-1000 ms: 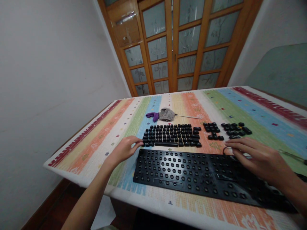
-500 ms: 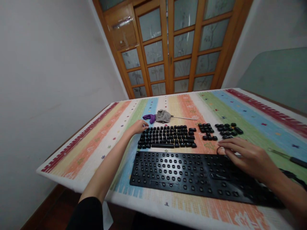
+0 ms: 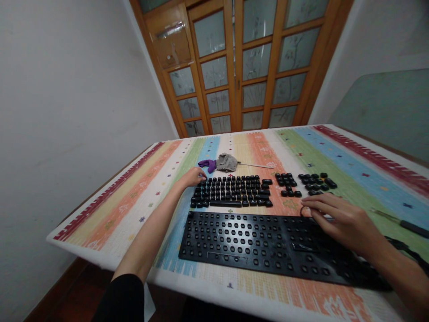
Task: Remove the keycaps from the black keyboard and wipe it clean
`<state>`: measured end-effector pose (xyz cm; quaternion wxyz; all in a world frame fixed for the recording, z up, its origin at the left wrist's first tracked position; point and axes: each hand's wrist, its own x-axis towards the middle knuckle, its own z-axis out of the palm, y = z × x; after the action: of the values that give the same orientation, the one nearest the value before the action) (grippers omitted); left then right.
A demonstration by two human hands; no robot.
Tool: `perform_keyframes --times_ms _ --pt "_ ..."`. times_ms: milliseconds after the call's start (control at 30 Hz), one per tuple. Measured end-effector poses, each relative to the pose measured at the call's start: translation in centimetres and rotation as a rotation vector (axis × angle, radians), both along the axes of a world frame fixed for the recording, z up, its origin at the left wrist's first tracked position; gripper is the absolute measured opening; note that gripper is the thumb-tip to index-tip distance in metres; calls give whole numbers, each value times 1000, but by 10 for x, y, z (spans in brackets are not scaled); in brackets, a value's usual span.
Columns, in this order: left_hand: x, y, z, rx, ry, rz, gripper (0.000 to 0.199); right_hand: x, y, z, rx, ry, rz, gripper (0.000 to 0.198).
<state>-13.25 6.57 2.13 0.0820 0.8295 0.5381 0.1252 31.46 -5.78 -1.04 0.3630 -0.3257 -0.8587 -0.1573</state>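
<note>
My left hand [image 3: 193, 177] is at the far left corner of a block of black keycaps [image 3: 231, 190] laid out in keyboard order. Its fingers are pinched on what looks like a corner keycap, mostly hidden by the fingertips. Nearer to me lies a black keyboard [image 3: 234, 241], its key sockets bare. My right hand [image 3: 342, 217] hovers over the right part of the keyboard, fingers curled together. A thin dark loop [image 3: 302, 211] shows at its fingertips; the rest of it is hidden. Two smaller groups of keycaps, the left one [image 3: 285, 180] and the right one [image 3: 317, 182], lie beyond this hand.
Behind the keycaps lie a grey cloth [image 3: 227, 163], a purple cloth [image 3: 208, 164] and a thin rod [image 3: 256, 165]. A dark-handled tool [image 3: 414, 228] and a black cable [image 3: 402, 245] lie at the right. A striped cloth covers the table [image 3: 134, 197].
The whole view has shifted slightly, moving the table's things a little to the left. Both hands keep nearly the same places and poses over the keycaps and keyboard.
</note>
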Motion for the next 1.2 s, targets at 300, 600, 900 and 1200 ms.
perform_keyframes --times_ms 300,600,900,1200 --pt "-3 -96 29 112 -170 -86 12 -1 -2 4 5 13 8 24" --pt "0 -171 -1 109 -141 -154 12 0 -1 0 -32 -19 16 22" --pt "1 -172 -3 129 -3 -152 9 -1 0 2 3 -37 2 22" --pt "12 -173 -2 170 146 -151 8 0 0 -1 -10 -47 5 22"
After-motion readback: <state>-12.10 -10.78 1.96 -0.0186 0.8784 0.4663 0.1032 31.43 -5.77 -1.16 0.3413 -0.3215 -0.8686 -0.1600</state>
